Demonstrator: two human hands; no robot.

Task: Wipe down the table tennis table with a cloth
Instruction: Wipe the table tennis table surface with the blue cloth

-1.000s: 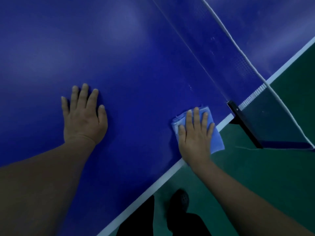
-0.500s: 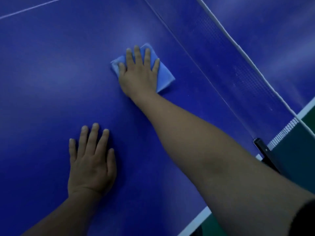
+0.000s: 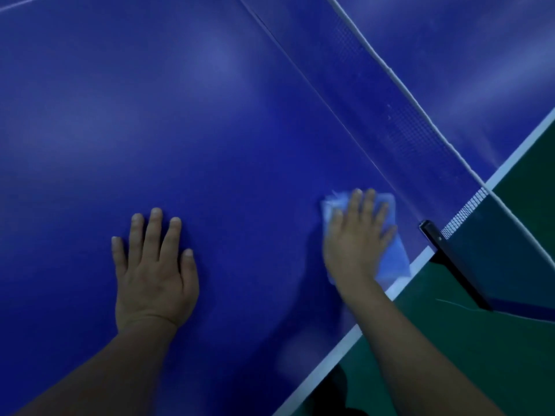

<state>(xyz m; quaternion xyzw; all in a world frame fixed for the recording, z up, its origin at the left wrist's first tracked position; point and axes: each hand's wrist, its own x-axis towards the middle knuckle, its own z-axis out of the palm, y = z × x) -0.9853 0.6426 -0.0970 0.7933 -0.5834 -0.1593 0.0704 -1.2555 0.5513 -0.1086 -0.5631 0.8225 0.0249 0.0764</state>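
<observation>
The blue table tennis table [image 3: 225,130] fills most of the view. My right hand [image 3: 356,238] presses flat, fingers straight, on a folded light-blue cloth [image 3: 393,259] near the table's white side edge, close to the net post. The cloth sticks out past my fingers and to the right of my palm. My left hand [image 3: 154,268] rests flat on the bare blue surface to the left, fingers spread and holding nothing.
The net [image 3: 399,115] runs diagonally from top centre to the black net post [image 3: 450,265] at the right edge. The white edge line [image 3: 345,352] bounds the table. Beyond it is green floor [image 3: 465,355], with my dark shoes showing at the bottom.
My right hand has dragged the cloth back from the far middle of the table to the near side edge by the net post. My left hand stays planted.
</observation>
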